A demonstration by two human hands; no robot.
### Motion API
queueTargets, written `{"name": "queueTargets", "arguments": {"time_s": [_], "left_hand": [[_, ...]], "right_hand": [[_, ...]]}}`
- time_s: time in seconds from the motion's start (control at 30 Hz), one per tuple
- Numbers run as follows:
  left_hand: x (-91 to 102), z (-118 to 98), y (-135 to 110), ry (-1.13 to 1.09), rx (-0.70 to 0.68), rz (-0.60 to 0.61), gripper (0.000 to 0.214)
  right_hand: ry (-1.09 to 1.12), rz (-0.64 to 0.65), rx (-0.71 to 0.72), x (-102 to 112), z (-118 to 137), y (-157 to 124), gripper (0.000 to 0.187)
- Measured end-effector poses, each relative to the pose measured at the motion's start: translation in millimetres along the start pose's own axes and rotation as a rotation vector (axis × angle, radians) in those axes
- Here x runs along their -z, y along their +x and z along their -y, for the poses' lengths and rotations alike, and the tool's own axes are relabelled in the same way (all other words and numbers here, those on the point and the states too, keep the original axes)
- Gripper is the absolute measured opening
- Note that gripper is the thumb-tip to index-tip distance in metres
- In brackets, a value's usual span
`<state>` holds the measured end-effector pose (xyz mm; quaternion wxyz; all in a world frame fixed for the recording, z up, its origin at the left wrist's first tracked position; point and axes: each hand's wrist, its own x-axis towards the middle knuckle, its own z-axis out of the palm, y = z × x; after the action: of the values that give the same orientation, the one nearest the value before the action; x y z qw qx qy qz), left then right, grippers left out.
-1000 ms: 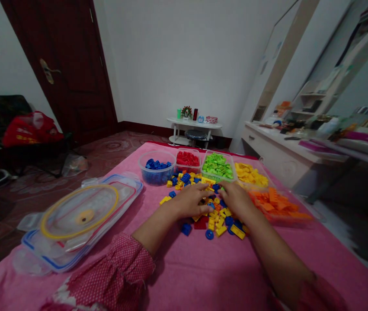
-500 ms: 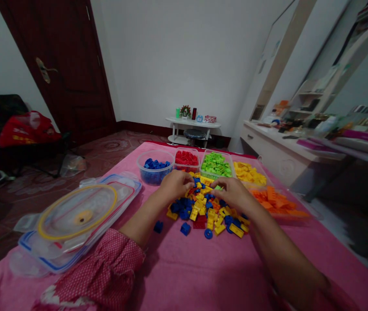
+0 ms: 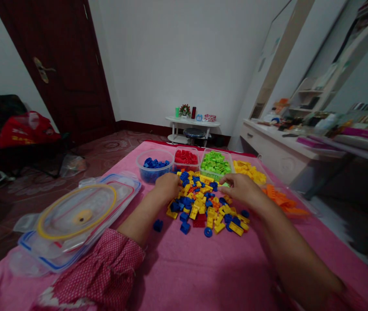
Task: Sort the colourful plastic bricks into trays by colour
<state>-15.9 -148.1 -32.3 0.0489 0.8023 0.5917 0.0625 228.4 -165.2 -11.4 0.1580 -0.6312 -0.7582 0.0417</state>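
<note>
A loose pile of building bricks, mostly yellow and blue with a few red and orange ones, lies on a pink cloth. My left hand is at the pile's left edge, fingers curled down and closed; what they hold, if anything, is hidden. At the right side of the pile, my right hand pinches a light green brick between thumb and fingers. Beyond the hands stand a round tub of blue bricks, a box of red bricks and a box of green bricks.
Yellow bricks and orange bricks sit in clear boxes to the right. Stacked clear lids lie on the left of the pink cloth. A cluttered white dresser is beyond the table's right side.
My hands have moved apart: the left went left, the right went right with the green brick. More of the pile's middle shows between them.
</note>
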Motion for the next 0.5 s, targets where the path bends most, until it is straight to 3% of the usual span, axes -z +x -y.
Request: {"name": "queueTargets", "arguments": {"time_s": [0.1, 0.27, 0.37, 0.43, 0.5], "left_hand": [[3.7, -0.1, -1.9, -0.012, 0.001, 0.026, 0.02], [12.7, -6.9, -2.3, -0.043, -0.04, -0.064, 0.023], [8.7, -32.5, -8.5, -0.142, -0.231, -0.152, 0.025], [-0.4, -59.3, -18.5, -0.199, -0.438, -0.221, 0.029], [-12.8, -87.9, -31.4, -0.193, -0.655, -0.216, 0.032]], "right_hand": [[-0.02, 0.004, 0.001, 7.0, -4.9, -1.4, 0.015], [-0.045, -0.023, 0.009, 25.8, -16.8, -4.8, 0.015], [0.037, -0.111, -0.015, 34.1, -17.2, -6.5, 0.023], [0.096, -0.221, -0.042, 38.1, -14.0, -7.8, 0.025], [0.138, -0.331, -0.052, 41.5, -9.2, -9.4, 0.026]]}}
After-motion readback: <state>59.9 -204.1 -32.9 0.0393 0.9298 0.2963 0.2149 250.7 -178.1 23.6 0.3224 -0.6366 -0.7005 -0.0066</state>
